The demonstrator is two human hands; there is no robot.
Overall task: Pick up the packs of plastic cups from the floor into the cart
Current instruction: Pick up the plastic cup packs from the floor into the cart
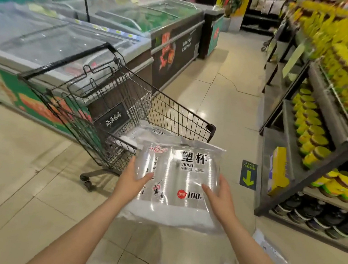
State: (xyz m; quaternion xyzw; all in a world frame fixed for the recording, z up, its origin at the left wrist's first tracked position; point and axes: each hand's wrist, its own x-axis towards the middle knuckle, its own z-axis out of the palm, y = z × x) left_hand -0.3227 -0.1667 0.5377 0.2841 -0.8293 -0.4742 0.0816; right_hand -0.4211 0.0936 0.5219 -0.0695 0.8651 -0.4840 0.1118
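Observation:
A clear pack of plastic cups (177, 174) with black lettering is held in the air just before the near end of the wire cart (171, 110). My left hand (131, 181) grips its left side, thumb on top. My right hand (220, 197) grips its right side the same way. Another pack (147, 132) lies inside the cart's basket. More clear packs (267, 253) lie on the floor at the lower right, partly cut off by the frame's edge.
Chest freezers (71, 43) line the left side behind the cart. Shelves of yellow-lidded jars (311, 132) stand on the right, with a yellow box (277, 171) on a low shelf. A tiled aisle (226, 90) runs between them.

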